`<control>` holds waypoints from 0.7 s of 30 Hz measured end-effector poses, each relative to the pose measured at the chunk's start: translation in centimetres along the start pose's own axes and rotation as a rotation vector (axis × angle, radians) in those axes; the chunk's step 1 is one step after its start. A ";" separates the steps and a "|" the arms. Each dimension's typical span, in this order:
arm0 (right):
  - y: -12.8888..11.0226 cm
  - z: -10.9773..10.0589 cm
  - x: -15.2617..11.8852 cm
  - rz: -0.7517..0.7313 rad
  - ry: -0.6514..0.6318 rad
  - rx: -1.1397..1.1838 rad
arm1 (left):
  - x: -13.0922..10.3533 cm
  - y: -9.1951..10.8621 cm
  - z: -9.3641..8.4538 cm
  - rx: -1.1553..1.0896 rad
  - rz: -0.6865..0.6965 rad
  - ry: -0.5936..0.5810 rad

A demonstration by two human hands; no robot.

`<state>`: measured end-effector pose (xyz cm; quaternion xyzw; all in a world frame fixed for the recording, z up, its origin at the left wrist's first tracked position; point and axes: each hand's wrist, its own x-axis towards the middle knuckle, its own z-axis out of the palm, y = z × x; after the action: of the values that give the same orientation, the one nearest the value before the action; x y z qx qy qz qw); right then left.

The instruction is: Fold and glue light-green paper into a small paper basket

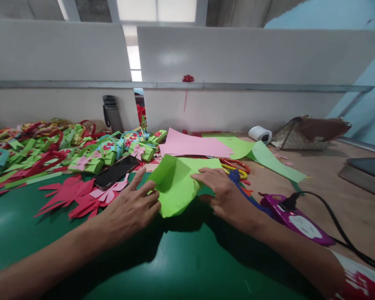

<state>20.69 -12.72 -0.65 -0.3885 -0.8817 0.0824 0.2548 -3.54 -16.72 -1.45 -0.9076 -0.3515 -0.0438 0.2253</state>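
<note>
A bright green sheet of paper (178, 183) is held above the green table surface (175, 266), its left part bent up and its lower edge curved. My left hand (140, 202) grips its left edge, with the index finger raised. On the right side, my right hand (217, 189) pinches the sheet between fingers and thumb. Behind the sheet lies pink paper (193, 145). Red paper flower cutouts (67, 191) and a pink cutout (111, 191) rest left of my left hand, beside a black phone (116, 171).
Many small green paper bags (90, 162) pile up at the left, near a dark bottle (112, 114). Scissors (237, 166) lie behind my right hand. A purple power strip (296, 221) with a black cable, a handbag (309, 133) and a white roll (260, 134) are at the right.
</note>
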 end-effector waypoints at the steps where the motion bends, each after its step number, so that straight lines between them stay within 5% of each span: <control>1: 0.0 0.1 0.1 0.056 -0.015 0.052 | 0.0 -0.4 0.0 0.006 -0.008 0.028; 10: -0.1 1.2 -0.1 0.276 -0.098 0.321 | -1.3 -0.6 -0.8 -0.091 -0.341 0.631; 16: -0.6 2.2 -0.7 0.280 -0.188 0.434 | -1.4 0.5 0.6 -0.376 -0.433 0.408; 21: -0.7 2.5 -0.9 0.292 -0.204 0.461 | -1.1 0.2 0.5 -0.536 -0.314 0.250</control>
<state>19.47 -13.76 -2.88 -0.4328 -0.7955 0.3552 0.2317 -4.27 -17.23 -2.23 -0.8569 -0.4328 -0.2799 0.0106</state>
